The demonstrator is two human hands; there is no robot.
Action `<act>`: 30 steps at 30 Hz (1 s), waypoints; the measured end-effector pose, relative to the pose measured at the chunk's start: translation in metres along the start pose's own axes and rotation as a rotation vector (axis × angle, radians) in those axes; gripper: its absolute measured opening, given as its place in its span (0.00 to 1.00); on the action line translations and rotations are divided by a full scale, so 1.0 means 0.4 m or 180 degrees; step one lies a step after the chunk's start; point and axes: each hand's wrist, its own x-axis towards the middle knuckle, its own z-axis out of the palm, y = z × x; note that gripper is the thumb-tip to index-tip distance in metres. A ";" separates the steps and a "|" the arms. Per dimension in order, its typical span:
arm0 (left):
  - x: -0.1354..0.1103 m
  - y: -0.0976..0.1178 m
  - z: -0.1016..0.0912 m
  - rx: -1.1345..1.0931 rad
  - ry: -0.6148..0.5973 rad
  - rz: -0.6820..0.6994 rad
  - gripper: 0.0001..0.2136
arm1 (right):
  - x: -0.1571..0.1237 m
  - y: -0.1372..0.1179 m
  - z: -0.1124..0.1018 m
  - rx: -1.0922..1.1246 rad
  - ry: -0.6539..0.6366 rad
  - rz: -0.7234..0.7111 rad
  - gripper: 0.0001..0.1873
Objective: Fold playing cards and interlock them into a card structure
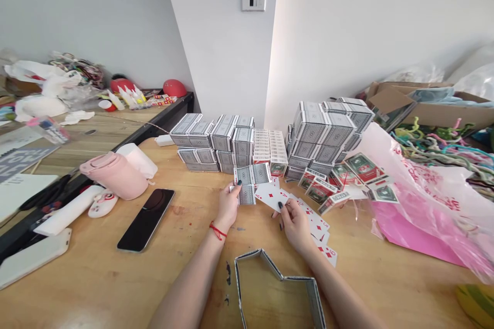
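Note:
My left hand (229,203) pinches a small assembly of folded playing cards (252,174) with grey patterned backs. Between the thumb and fingers of my right hand (295,221) is an ace of diamonds (270,196), face up, its left end close to the folded cards. Under and beside that hand, loose diamond cards (317,223) lie fanned on the table. Nearer to me, between my forearms, stands a hollow heart-like frame (260,277) made of folded cards. Behind my hands rise blocks of folded cards (233,139) on the left and a taller stack (324,131) on the right.
Red and green card boxes (320,187) lie right of my hands beside pink plastic wrapping (420,205). On the left are a black phone (145,220), a pink cup (116,175) and a white roll (69,211). An open cardboard box (463,108) stands at the far right.

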 end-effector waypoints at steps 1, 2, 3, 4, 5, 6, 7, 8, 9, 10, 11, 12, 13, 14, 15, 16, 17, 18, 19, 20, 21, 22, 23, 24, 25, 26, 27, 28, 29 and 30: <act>0.000 0.000 0.000 0.0008 -0.0001 0.0005 0.14 | 0.000 0.000 0.000 0.0000 -0.0002 -0.0002 0.18; 0.001 0.000 0.000 0.0026 0.0013 0.0010 0.14 | 0.000 -0.001 0.000 -0.0001 -0.0002 -0.0005 0.17; 0.001 -0.001 0.000 0.0043 0.0032 0.0019 0.14 | -0.001 -0.001 -0.001 0.0001 -0.0002 -0.0011 0.17; 0.002 -0.001 0.000 0.0051 0.0041 0.0025 0.14 | -0.001 -0.001 -0.001 0.0008 -0.0001 -0.0020 0.17; 0.002 -0.002 -0.001 0.0048 0.0035 0.0023 0.14 | 0.000 0.000 -0.001 0.0018 -0.0003 -0.0029 0.17; 0.003 -0.003 -0.001 0.0037 0.0020 0.0019 0.14 | 0.000 0.000 -0.001 0.0030 -0.0009 -0.0035 0.16; 0.003 -0.003 -0.001 0.0028 0.0004 0.0015 0.14 | 0.000 0.001 -0.001 0.0036 -0.0018 -0.0034 0.16; 0.004 -0.004 -0.001 0.0027 -0.0011 0.0015 0.14 | 0.000 0.001 -0.001 0.0034 -0.0028 -0.0025 0.16; 0.004 -0.004 -0.001 0.0039 -0.0012 0.0018 0.14 | 0.000 0.002 -0.002 0.0024 -0.0038 -0.0009 0.16; 0.005 -0.005 -0.002 0.0067 0.0007 0.0024 0.15 | 0.000 0.002 -0.002 0.0009 -0.0046 0.0008 0.17; 0.006 -0.006 -0.003 0.0108 0.0035 0.0032 0.15 | 0.000 0.002 -0.002 -0.0009 -0.0048 0.0022 0.17; 0.007 -0.007 -0.003 0.0157 0.0066 0.0039 0.15 | 0.000 0.001 -0.002 -0.0034 -0.0050 0.0030 0.17; 0.008 -0.008 -0.004 0.0211 0.0093 0.0046 0.15 | -0.001 0.000 -0.002 -0.0071 -0.0051 0.0032 0.17; 0.009 -0.009 -0.005 0.0262 0.0114 0.0059 0.15 | -0.001 -0.002 -0.003 -0.0130 -0.0068 0.0027 0.16; 0.010 -0.011 -0.006 0.0308 0.0119 0.0078 0.15 | -0.002 -0.003 -0.003 -0.0211 -0.0094 0.0017 0.16; 0.010 -0.012 -0.006 0.0349 0.0109 0.0107 0.14 | -0.002 -0.004 -0.004 -0.0308 -0.0134 0.0000 0.16; 0.009 -0.012 -0.007 0.0391 0.0088 0.0144 0.14 | -0.002 -0.005 -0.004 -0.0410 -0.0172 -0.0022 0.15; 0.008 -0.013 -0.007 0.0433 0.0069 0.0184 0.13 | -0.002 -0.004 -0.005 -0.0513 -0.0195 -0.0052 0.15; 0.007 -0.012 -0.007 0.0476 0.0054 0.0223 0.13 | -0.001 -0.003 -0.007 -0.0610 -0.0191 -0.0086 0.14; 0.005 -0.011 -0.006 0.0518 0.0038 0.0253 0.13 | 0.000 0.000 -0.008 -0.0698 -0.0164 -0.0118 0.14; 0.002 -0.009 -0.005 0.0549 0.0025 0.0274 0.13 | 0.002 0.003 -0.010 -0.0777 -0.0119 -0.0148 0.13; -0.001 -0.007 -0.004 0.0567 0.0004 0.0284 0.13 | 0.005 0.007 -0.012 -0.0845 -0.0090 -0.0175 0.13; -0.004 -0.004 -0.002 0.0574 -0.0024 0.0284 0.13 | 0.007 0.011 -0.015 -0.0895 -0.0072 -0.0199 0.13; -0.008 -0.001 -0.001 0.0578 -0.0052 0.0283 0.13 | 0.009 0.014 -0.017 -0.0922 -0.0082 -0.0221 0.13; -0.011 0.003 0.000 0.0587 -0.0077 0.0288 0.13 | 0.012 0.016 -0.020 -0.0929 -0.0113 -0.0239 0.13; -0.015 0.006 0.002 0.0609 -0.0102 0.0309 0.13 | 0.014 0.017 -0.023 -0.0924 -0.0153 -0.0255 0.12; -0.018 0.009 0.003 0.0647 -0.0124 0.0353 0.13 | 0.015 0.017 -0.027 -0.0910 -0.0199 -0.0264 0.12; -0.021 0.011 0.004 0.0702 -0.0145 0.0418 0.12 | 0.017 0.017 -0.030 -0.0895 -0.0236 -0.0263 0.11; -0.024 0.013 0.005 0.0764 -0.0165 0.0499 0.12 | 0.019 0.016 -0.034 -0.0888 -0.0266 -0.0250 0.11; -0.026 0.014 0.005 0.0834 -0.0191 0.0583 0.11 | 0.020 0.016 -0.038 -0.0896 -0.0296 -0.0225 0.11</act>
